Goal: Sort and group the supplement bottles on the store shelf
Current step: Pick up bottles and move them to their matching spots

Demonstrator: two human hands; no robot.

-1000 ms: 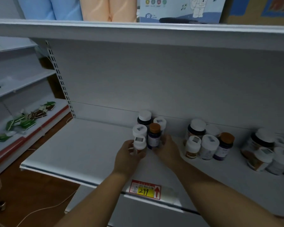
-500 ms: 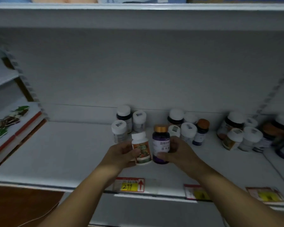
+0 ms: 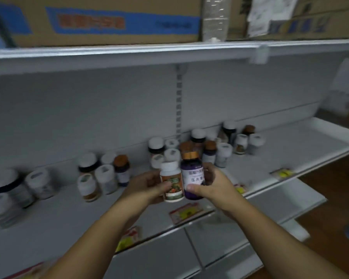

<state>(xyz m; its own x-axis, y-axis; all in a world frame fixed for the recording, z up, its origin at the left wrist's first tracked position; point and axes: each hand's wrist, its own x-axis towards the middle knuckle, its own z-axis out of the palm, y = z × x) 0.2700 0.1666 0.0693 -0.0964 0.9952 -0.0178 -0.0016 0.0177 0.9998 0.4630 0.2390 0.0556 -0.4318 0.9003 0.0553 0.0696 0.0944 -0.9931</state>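
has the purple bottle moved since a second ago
Yes. The purple bottle, held in the right hand, was standing among the bottles at the shelf's back; now it is lifted clear, forward toward the front edge.

Purple bottle point(image 3: 192, 178), white label: Chinese characters, partly legible, "蓝莓叶黄" above "压片". Orange-labelled bottle point(image 3: 172, 185), price tags point(image 3: 186, 213), cardboard box point(image 3: 101, 21): print blurred, unreadable.

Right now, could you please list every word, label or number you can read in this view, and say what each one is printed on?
"蓝莓叶" and, below it, "压片": white label of the purple gold-capped bottle in the right hand; both lines run on behind the fingers.
Orange-labelled white-capped bottle in the left hand: print too blurred.
Cardboard box on the upper shelf: red characters blurred, unreadable.
Yellow price tags on the shelf edge: unreadable.
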